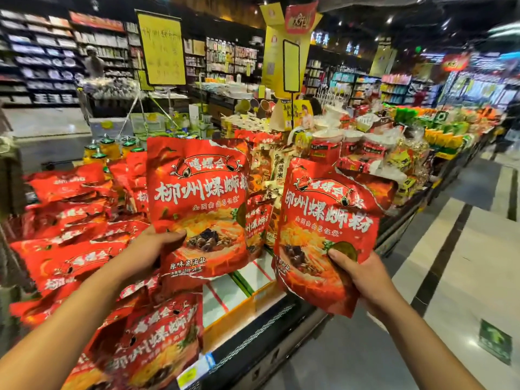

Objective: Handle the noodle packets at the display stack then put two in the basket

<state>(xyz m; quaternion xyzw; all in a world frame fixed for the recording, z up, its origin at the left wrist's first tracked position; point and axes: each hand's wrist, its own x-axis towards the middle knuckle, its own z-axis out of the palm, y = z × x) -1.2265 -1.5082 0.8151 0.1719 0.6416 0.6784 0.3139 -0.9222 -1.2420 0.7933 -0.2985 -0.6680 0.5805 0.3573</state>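
Observation:
My left hand (152,250) grips the lower left edge of a red noodle packet (199,198) with white lettering, held upright above a shop display. My right hand (363,277) grips the bottom right of a second, identical red packet (323,229), tilted a little to the right. Both packets face me side by side, a narrow gap between them. My thumbs lie over the fronts of the packets.
A low display stand (261,336) below holds piles of the same red packets (70,229). More packaged food (408,153) runs along it to the right. Yellow signs (161,49) stand behind. A tiled aisle (464,263) lies at right, shelves (42,57) far left.

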